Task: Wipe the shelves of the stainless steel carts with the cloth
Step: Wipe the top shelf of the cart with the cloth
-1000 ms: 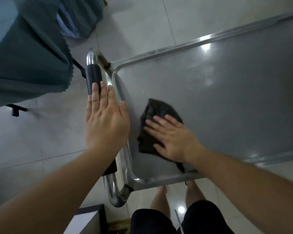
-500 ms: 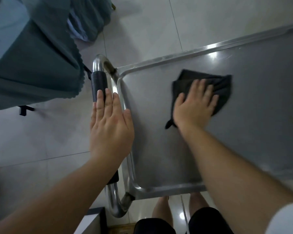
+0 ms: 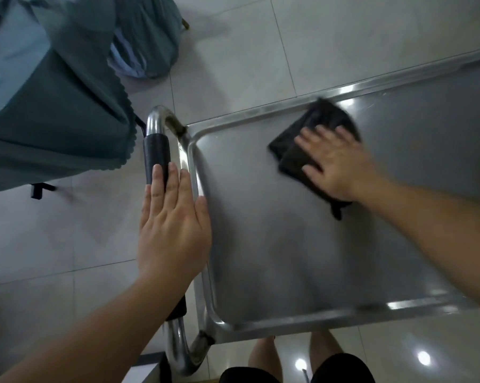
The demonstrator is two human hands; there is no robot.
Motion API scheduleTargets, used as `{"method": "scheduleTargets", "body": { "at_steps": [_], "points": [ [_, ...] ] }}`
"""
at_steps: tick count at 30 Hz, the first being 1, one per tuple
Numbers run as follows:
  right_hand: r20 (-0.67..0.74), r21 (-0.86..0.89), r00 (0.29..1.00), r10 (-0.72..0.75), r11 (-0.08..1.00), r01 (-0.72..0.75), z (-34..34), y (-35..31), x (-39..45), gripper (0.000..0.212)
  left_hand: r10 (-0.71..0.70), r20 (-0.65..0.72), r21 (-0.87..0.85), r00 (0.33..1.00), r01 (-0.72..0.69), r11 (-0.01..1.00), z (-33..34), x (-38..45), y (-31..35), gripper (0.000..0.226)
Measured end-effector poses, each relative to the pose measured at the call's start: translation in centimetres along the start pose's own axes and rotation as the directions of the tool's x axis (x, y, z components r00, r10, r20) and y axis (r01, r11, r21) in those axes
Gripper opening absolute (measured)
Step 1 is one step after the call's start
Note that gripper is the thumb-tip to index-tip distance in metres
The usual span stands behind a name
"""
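The stainless steel cart's top shelf fills the middle and right of the view, with a raised rim all round. A dark cloth lies flat on the shelf near its far rim. My right hand presses on the cloth with straight, spread fingers, and both look blurred. My left hand rests flat with straight fingers on the cart's push handle, a steel tube with a black grip at the shelf's left end.
A table draped in teal cloth stands close to the left of the handle. A teal-covered chair stands behind it. Pale floor tiles surround the cart. My legs stand at the cart's near edge.
My right hand has swept the cloth from the shelf's near left corner up and to the right, toward the far rim. My left hand has stayed on the handle.
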State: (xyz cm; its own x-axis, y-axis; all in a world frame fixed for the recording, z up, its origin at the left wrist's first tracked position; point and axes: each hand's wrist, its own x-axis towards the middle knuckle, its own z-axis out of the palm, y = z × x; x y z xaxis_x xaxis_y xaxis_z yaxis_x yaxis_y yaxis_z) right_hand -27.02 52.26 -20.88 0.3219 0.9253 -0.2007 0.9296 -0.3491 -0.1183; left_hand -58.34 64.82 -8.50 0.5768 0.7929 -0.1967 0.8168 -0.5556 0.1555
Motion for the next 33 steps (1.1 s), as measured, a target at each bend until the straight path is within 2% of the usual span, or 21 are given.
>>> {"method": "scheduleTargets", "body": {
  "at_steps": [2, 3, 5, 7, 8, 9, 10, 13, 15, 17, 18, 20, 21, 23, 24, 26, 28, 29, 30, 31, 33],
  "points": [
    [-0.004, 0.002, 0.950, 0.313, 0.950, -0.313, -1.1, 7.2, -0.1, 0.081, -0.006, 0.010, -0.001, 1.000, 0.006, 1.000, 0.0, 0.1, 0.1, 0.065],
    [-0.001, 0.009, 0.892, 0.452, 0.892, -0.452, -1.4, 9.7, -0.1, 0.082, -0.011, 0.015, -0.005, 1.000, 0.011, 1.000, 0.0, 0.1, 0.2, 0.064],
    [0.038, 0.072, 0.726, 0.686, 0.723, -0.687, -1.7, 11.4, 0.5, 0.080, -0.014, 0.018, -0.013, 1.000, 0.014, 1.000, -0.2, 0.1, 0.4, 0.063],
    [0.060, 0.154, 0.566, 0.822, 0.553, -0.819, -1.8, 9.0, 2.2, 0.080, -0.014, 0.018, -0.023, 1.000, 0.015, 1.000, -0.3, 0.0, 0.5, 0.063],
    [0.058, 0.185, 0.521, 0.852, 0.503, -0.844, -1.8, 6.9, 3.5, 0.079, -0.015, 0.018, -0.027, 1.000, 0.016, 1.000, -0.4, 0.0, 0.5, 0.063],
    [0.051, 0.216, 0.510, 0.859, 0.489, -0.845, -1.7, 4.3, 4.7, 0.079, -0.018, 0.017, -0.027, 1.000, 0.018, 0.999, -0.4, 0.0, 0.5, 0.063],
    [0.044, 0.245, 0.533, 0.845, 0.508, -0.826, -1.8, 1.3, 6.0, 0.078, -0.019, 0.015, -0.025, 1.000, 0.019, 0.999, -0.5, 0.0, 0.5, 0.063],
    [0.039, 0.274, 0.686, 0.726, 0.652, -0.706, -1.6, -8.6, 8.8, 0.077, -0.017, 0.007, -0.020, 1.000, 0.017, 1.000, -0.3, 0.1, 0.4, 0.062],
    [0.033, 0.239, 0.827, 0.561, 0.799, -0.552, -1.4, -14.9, 9.8, 0.076, -0.017, -0.006, -0.015, 1.000, 0.017, 1.000, -0.1, 0.1, 0.4, 0.062],
    [0.026, 0.179, 0.966, 0.257, 0.950, -0.257, -1.2, -20.1, 9.9, 0.073, -0.021, -0.021, -0.005, 1.000, 0.020, 1.000, 0.2, 0.1, 0.4, 0.064],
    [0.043, 0.146, 0.997, 0.068, 0.987, -0.074, -1.2, -21.9, 9.5, 0.073, -0.022, -0.023, 0.007, 0.999, 0.022, 1.000, 0.3, 0.1, 0.3, 0.066],
    [0.096, 0.095, 0.964, -0.249, 0.966, 0.240, -1.0, -23.4, 8.7, 0.082, -0.019, -0.027, 0.039, 0.999, 0.020, 0.999, 0.5, 0.1, 0.2, 0.068],
    [0.113, 0.081, 0.930, -0.348, 0.937, 0.341, -0.9, -23.1, 8.4, 0.083, -0.012, -0.032, 0.048, 0.999, 0.014, 0.999, 0.6, 0.1, 0.1, 0.067],
    [0.103, 0.086, 0.893, -0.438, 0.898, 0.431, -0.4, -21.1, 7.9, 0.070, -0.001, -0.040, 0.044, 0.999, 0.003, 0.999, 0.6, 0.0, 0.1, 0.066],
    [0.083, 0.089, 0.900, -0.429, 0.902, 0.422, -0.1, -19.4, 7.8, 0.066, 0.000, -0.043, 0.033, 0.999, 0.001, 0.999, 0.6, 0.1, 0.1, 0.065],
    [0.038, 0.081, 0.952, -0.303, 0.951, 0.300, 0.0, -14.9, 7.9, 0.065, -0.005, -0.044, 0.009, 0.999, 0.006, 1.000, 0.5, 0.2, 0.1, 0.064],
    [-0.040, 0.077, 0.998, -0.050, 0.996, 0.053, -0.2, -9.0, 8.2, 0.067, -0.009, -0.041, -0.004, 0.999, 0.009, 1.000, 0.4, 0.2, 0.1, 0.062],
    [-0.080, 0.090, 0.991, 0.110, 0.991, -0.102, -0.4, -5.8, 8.4, 0.069, -0.010, -0.038, -0.005, 0.999, 0.010, 1.000, 0.4, 0.2, 0.1, 0.062],
    [-0.105, 0.109, 0.954, 0.282, 0.956, -0.271, -0.7, -2.8, 8.4, 0.071, -0.010, -0.035, -0.005, 0.999, 0.010, 1.000, 0.3, 0.2, 0.2, 0.062],
    [-0.108, 0.132, 0.884, 0.454, 0.888, -0.440, -0.9, -0.2, 8.5, 0.072, -0.009, -0.035, -0.002, 0.999, 0.009, 1.000, 0.3, 0.2, 0.2, 0.062],
    [-0.064, 0.173, 0.704, 0.707, 0.702, -0.690, -1.3, 2.5, 8.8, 0.076, -0.011, -0.042, 0.008, 0.999, 0.012, 1.000, 0.3, 0.2, 0.3, 0.063]
  ]
}}
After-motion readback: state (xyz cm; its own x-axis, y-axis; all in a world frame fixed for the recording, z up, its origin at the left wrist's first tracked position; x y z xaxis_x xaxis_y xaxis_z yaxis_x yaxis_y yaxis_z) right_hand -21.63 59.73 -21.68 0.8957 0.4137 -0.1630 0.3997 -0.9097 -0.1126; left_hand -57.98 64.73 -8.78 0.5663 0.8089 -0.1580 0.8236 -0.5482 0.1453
